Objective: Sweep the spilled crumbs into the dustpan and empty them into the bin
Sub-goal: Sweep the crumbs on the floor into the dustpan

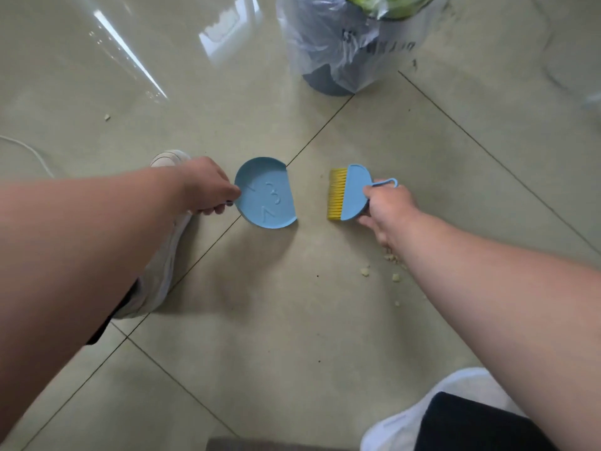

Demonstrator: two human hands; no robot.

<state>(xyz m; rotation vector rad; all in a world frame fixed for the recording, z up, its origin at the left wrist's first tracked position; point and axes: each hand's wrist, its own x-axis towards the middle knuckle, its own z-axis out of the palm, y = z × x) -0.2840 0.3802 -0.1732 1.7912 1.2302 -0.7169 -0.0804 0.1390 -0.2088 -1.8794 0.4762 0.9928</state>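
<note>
Evidently unswept: left hand [208, 187] grips empty dustpan [265, 193], right hand [387, 206] grips brush [349, 193], crumbs [390, 270] at 5 o'clock, bin [328, 70] at 12.

We see a glossy, smooth tiled floor [276, 304] that mirrors window light, its thin grout lines dark and matt; the dustpan [265, 193] looks like smooth blue plastic with a dull sheen and raised marks moulded into its face; the brush [349, 192] has a matching blue plastic back and stiff yellow bristles that look synthetic. The bin [325, 81] wears a thin, crinkled, translucent plastic liner [328, 40]; the crumbs [366, 271] look pale, rough and dry.
</note>
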